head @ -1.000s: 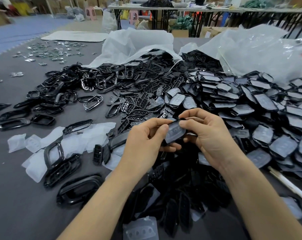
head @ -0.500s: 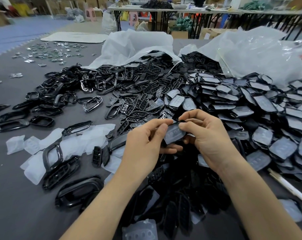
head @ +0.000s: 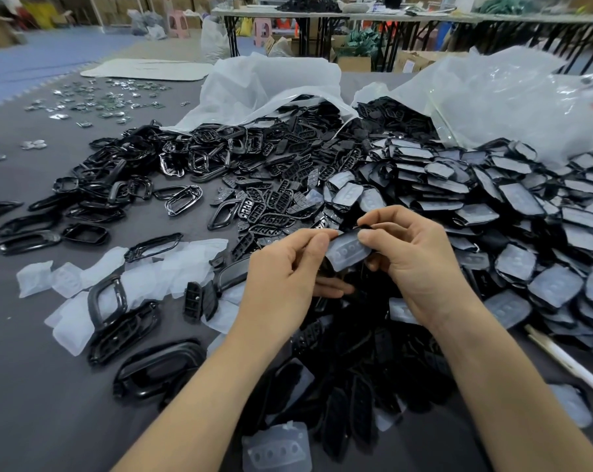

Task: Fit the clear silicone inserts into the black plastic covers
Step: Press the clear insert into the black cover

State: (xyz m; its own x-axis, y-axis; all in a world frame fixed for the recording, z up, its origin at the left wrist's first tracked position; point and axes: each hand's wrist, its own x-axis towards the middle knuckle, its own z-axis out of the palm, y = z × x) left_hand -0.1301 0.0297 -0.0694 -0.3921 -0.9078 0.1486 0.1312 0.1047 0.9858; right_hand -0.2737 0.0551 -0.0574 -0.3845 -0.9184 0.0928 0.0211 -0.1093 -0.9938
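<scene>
Now, widest first: the grey table [head: 32,386] carries two clear plastic bags [head: 509,107] spilling parts. Bare black plastic covers [head: 281,199] are heaped mid-table and fitted covers [head: 513,199] stack up on the right, both far too many to count. Nearer left is a scatter of loose clear silicone inserts [head: 172,267], overlapping, so no firm number. Centre stage is two hands and one insert. The left hand [head: 281,284] pinches the silicone insert [head: 347,250] at its left end between thumb and forefinger, while the right hand [head: 414,264] presses a thumb on the other end, fingers curled behind one black cover [head: 373,227], mostly hidden. The insert looks featherlight, soft and floppy, probably a bit tacky — best taken by its edges and thumbed down. The cover seems stiff — brace it from behind
</scene>
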